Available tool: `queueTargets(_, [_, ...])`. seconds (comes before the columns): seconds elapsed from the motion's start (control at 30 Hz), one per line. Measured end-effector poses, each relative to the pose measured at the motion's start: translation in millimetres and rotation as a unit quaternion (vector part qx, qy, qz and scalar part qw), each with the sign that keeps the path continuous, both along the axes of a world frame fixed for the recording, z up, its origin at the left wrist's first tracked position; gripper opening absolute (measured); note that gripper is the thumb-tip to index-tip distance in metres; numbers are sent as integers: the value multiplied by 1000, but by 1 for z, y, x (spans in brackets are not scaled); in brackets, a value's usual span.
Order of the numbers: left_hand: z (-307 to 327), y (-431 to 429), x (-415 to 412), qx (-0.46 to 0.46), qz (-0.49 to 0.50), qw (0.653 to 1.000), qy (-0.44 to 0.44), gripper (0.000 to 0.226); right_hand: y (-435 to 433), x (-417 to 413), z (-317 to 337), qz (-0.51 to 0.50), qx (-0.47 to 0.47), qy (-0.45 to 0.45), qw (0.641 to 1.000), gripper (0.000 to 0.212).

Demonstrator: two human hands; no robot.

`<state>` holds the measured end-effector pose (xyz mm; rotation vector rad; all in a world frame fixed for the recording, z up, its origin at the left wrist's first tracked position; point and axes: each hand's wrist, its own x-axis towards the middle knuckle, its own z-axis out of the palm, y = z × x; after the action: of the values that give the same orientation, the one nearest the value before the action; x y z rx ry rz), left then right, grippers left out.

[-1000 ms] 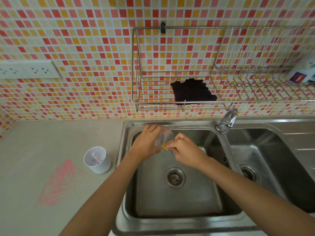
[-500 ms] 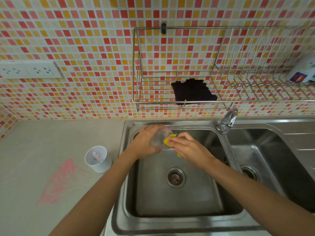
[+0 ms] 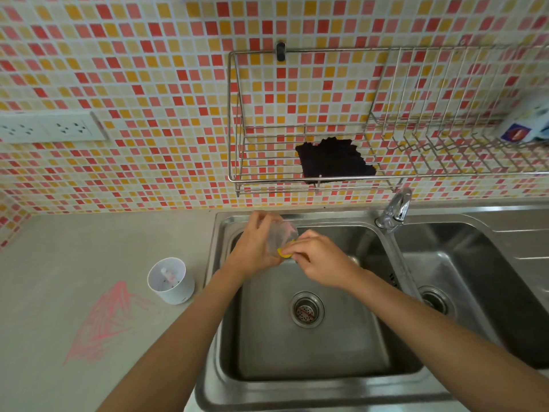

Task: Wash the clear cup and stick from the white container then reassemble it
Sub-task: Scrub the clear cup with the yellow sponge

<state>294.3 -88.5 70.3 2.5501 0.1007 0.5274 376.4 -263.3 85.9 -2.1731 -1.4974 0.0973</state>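
Over the back of the left sink basin (image 3: pixel 312 346), my left hand (image 3: pixel 255 245) holds the clear cup (image 3: pixel 283 236) tilted on its side. My right hand (image 3: pixel 320 257) presses a yellow sponge (image 3: pixel 283 252) against the cup's lower rim; most of the sponge is hidden under my fingers. The white container (image 3: pixel 173 281) stands upright on the counter left of the sink, with a small stick (image 3: pixel 167 275) inside it.
A chrome tap (image 3: pixel 393 211) rises between the two basins, right of my hands. A wire rack (image 3: pixel 356 171) on the tiled wall holds a dark cloth (image 3: pixel 332 157). Pink scribbles (image 3: pixel 104 319) mark the grey counter. A drain strainer (image 3: pixel 307 309) sits below my hands.
My right hand slid the sponge up along the cup and back down to its lower edge. The cup stays in my left hand over the basin.
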Motion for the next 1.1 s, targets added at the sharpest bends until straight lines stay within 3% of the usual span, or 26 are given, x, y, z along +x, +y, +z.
queueTargets(0.03, [0,0,0,2,-2,1000,2,82,2,1,1,2,-19,-6,1000,32])
queueTargets(0.13, [5,0,1,25,-10,1000,6,82,4,3,2,8,-51,-181,982,39])
queueTargets(0.2, [10,-1,3,28,-14,999,6,82,4,2,-1,-35,-59,-227,971,33])
queueTargets(0.27, [12,0,5,33,-22,999,9,81,9,-6,-6,-55,-47,-171,983,35])
queueTargets(0.37, [7,6,3,43,-25,998,29,79,13,-9,-11,-56,-37,12,998,32])
queueTargets(0.4, [4,7,2,42,-26,998,35,79,12,-7,-11,-48,-44,25,998,32])
queueTargets(0.53, [5,6,2,51,-20,998,42,79,7,5,-4,-33,-50,-182,982,38])
queueTargets(0.6, [8,5,6,53,-21,998,40,80,6,1,-4,-47,-18,-222,974,31])
queueTargets(0.63, [9,5,7,56,-23,997,44,81,7,-2,-5,-55,2,-213,975,32])
queueTargets(0.7, [9,5,7,75,-22,995,57,81,8,-10,-10,-69,19,-101,992,34])
queueTargets(0.77, [6,6,6,98,-13,991,84,81,8,-9,-13,-81,-14,32,996,29])
queueTargets(0.8, [4,6,6,101,-8,990,96,81,7,-6,-12,-69,-29,43,996,28])
queueTargets(0.87, [3,7,5,97,-9,989,110,83,5,1,-9,-40,-58,-18,997,30])
queueTargets(0.97, [5,5,8,73,-33,990,116,85,3,3,-2,-33,-45,-191,980,35])
queueTargets(1.03, [8,5,8,65,-37,990,117,84,3,-1,-4,-38,-27,-202,978,34])
queueTargets(1.1, [9,6,7,68,-41,989,125,84,3,0,-13,-32,-40,-158,986,37])
